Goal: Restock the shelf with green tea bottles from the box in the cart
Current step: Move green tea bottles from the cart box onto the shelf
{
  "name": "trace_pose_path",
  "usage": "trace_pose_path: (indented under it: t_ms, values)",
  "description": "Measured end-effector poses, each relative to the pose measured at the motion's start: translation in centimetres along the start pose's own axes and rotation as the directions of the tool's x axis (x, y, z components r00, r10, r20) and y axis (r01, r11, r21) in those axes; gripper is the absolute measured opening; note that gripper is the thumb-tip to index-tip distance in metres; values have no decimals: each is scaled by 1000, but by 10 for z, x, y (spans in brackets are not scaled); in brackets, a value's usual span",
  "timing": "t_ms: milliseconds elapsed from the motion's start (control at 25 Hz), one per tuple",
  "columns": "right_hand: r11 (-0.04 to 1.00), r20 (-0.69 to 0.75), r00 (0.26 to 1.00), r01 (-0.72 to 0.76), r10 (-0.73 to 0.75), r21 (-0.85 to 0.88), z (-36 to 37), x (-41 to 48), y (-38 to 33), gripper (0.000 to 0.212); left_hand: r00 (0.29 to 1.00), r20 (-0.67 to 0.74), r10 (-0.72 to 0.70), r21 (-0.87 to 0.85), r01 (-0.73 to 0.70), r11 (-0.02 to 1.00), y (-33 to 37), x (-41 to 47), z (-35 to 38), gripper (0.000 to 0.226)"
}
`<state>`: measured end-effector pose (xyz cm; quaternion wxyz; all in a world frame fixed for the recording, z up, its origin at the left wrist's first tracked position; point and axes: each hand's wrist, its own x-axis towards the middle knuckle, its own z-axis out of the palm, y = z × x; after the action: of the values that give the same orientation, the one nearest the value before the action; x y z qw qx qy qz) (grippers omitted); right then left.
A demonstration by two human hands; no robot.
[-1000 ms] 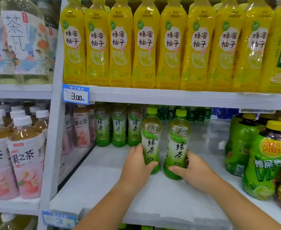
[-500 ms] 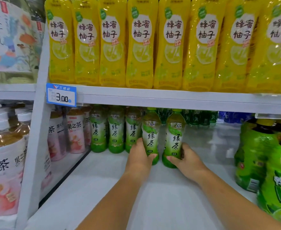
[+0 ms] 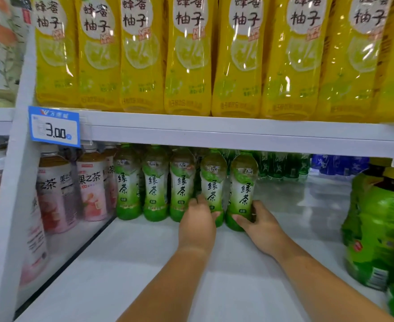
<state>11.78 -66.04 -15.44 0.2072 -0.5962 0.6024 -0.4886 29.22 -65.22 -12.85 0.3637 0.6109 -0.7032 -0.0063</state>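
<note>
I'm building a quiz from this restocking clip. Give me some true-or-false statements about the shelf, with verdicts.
1. The left hand grips a green-labelled plastic tea bottle near its base. True.
2. The right hand holds nothing. False: it grips a second green tea bottle.
3. Both held bottles are upright. True.
4. The blue-bordered price tag reads 5.00. False: it reads 3.00.
5. Tall yellow plastic bottles line the shelf above. True.
</note>
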Motion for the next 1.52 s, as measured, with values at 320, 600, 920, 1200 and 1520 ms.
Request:
trace_pose_path:
  t_ms: [320,600,920,1200,1520]
  values:
    - [999,-1,999,34,-34,-43,6,3,1,51,997,-73,-7,-78,2,997,-8,3,13,47]
    - [994,1,1000,1,-1,-113,7,4,-3,53,997,-50,-57,-142,49,989,-8,4,12,45]
    - [997,-19,999,-35,33,-75,5,4,-2,44,991,11,-132,-190,131,973,-11,-2,5,28]
    - [998,-85,996,-22,17,-64,1,0,-7,34,959,223,-172,-279,232,932,-3,-16,-18,28]
    - [977,-33,989,-144,141,-156,-16,-63,-43,11,918,375,-129,-401,286,871,-8,-75,-78,55]
